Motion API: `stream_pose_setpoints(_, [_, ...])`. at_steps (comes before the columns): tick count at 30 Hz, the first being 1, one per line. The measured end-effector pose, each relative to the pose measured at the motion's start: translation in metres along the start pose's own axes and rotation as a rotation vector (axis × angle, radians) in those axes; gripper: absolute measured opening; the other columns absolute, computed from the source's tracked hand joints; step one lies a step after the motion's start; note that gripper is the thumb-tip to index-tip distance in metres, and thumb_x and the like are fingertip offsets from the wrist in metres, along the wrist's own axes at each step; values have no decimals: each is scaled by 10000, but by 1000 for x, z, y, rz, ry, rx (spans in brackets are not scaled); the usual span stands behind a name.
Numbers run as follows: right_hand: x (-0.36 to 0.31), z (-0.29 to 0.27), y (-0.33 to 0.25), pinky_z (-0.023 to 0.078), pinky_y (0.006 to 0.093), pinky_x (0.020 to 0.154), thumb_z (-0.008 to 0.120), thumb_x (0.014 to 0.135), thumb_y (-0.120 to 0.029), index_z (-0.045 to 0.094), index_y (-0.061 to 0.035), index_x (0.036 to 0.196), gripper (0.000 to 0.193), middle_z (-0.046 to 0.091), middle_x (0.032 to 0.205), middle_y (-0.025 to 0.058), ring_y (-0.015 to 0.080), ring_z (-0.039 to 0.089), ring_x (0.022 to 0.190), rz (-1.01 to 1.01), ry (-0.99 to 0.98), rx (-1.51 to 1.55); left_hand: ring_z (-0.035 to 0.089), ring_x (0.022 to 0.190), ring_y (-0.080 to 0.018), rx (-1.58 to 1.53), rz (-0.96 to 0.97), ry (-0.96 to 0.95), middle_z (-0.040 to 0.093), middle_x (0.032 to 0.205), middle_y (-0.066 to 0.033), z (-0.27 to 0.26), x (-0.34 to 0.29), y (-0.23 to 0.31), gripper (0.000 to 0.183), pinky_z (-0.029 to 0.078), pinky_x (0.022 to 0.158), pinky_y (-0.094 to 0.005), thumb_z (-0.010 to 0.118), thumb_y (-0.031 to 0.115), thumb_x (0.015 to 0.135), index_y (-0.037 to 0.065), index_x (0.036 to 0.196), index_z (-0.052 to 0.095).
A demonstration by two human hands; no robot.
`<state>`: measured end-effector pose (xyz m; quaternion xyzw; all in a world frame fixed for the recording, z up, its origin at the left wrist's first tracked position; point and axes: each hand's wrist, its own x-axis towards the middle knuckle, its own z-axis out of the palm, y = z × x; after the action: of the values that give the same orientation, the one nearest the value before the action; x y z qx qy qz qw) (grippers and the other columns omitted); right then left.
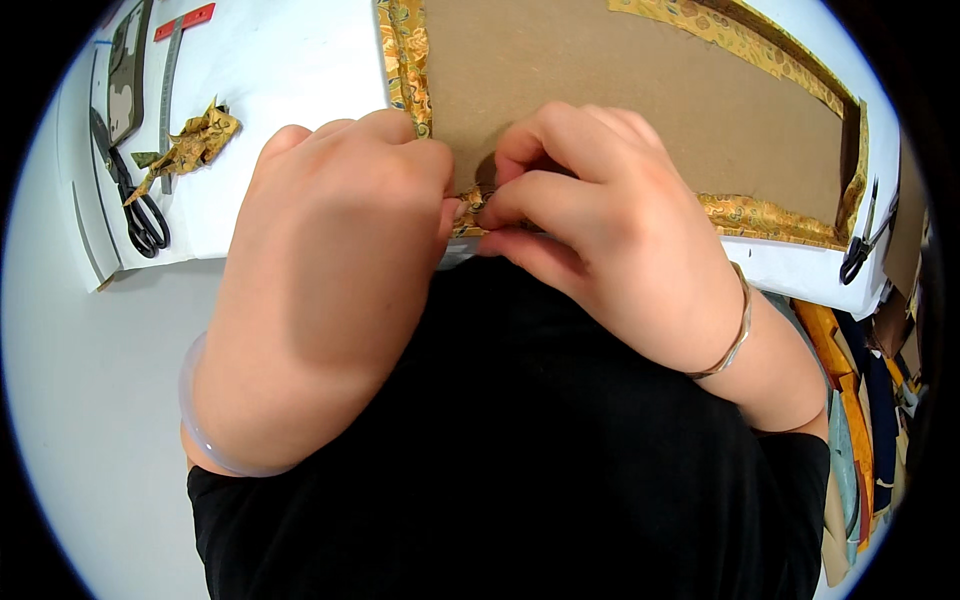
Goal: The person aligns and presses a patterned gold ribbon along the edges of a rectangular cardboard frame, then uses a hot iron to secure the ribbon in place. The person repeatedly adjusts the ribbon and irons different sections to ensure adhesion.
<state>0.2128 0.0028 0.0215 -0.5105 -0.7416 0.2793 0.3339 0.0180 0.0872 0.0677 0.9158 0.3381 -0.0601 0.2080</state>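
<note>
A brown board (620, 80) lies on the white work surface, its borders wrapped in gold patterned fabric (407, 60). At its near left corner my left hand (350, 210) is closed, fingers curled down at the fabric edge, most of them hidden behind the back of the hand. Close beside it, my right hand (610, 200) pinches at the same fabric border, thumb and forefinger almost meeting. Between the two hands a bit of gathered fabric shows. Whatever small thing may sit inside the fingertips is hidden.
To the left lie black-handled scissors (148, 225), a crumpled fabric scrap (195, 145), a metal ruler with a red crosspiece (185, 22) and a dark phone-like object (127, 75). Black-handled snips (857, 257) rest at the right edge. Below them are assorted coloured fabric pieces (850, 410).
</note>
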Motion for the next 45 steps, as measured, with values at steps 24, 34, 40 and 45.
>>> stream_pose_setpoints(24, [28, -4, 3, 488, 417, 932, 871, 823, -97, 759, -90, 1040, 244, 667, 1075, 60, 293, 653, 1028, 48, -62, 51, 470, 684, -166, -230, 56, 326, 534, 786, 5, 12, -47, -32, 317, 376, 676, -311, 970, 116, 712, 89, 979, 803])
stream_pose_setpoints(34, [33, 2, 0, 478, 413, 931, 827, 802, -32, 666, -83, 899, 195, 640, 1051, 60, 295, 637, 1003, 137, -198, -33, 508, 711, -173, -176, 248, 325, 503, 797, 27, 28, -44, -46, 334, 400, 728, -353, 933, 206, 722, 132, 1025, 816])
stream_pose_setpoints(40, [30, -5, 11, 482, 424, 982, 809, 804, -41, 655, -74, 909, 190, 648, 1085, 76, 314, 641, 1033, 63, -230, 22, 598, 851, -223, -265, 122, 315, 649, 951, -12, 10, -24, -41, 338, 478, 803, -389, 903, 48, 769, 77, 1089, 799])
stream_pose_setpoints(45, [24, 1, 8, 486, 426, 1002, 783, 838, -54, 659, -62, 926, 153, 663, 1086, 89, 321, 650, 1049, 112, -163, 97, 657, 936, -245, -114, 327, 83, 734, 1092, -35, -12, 16, -46, 350, 488, 868, -378, 856, -29, 722, 71, 1044, 760])
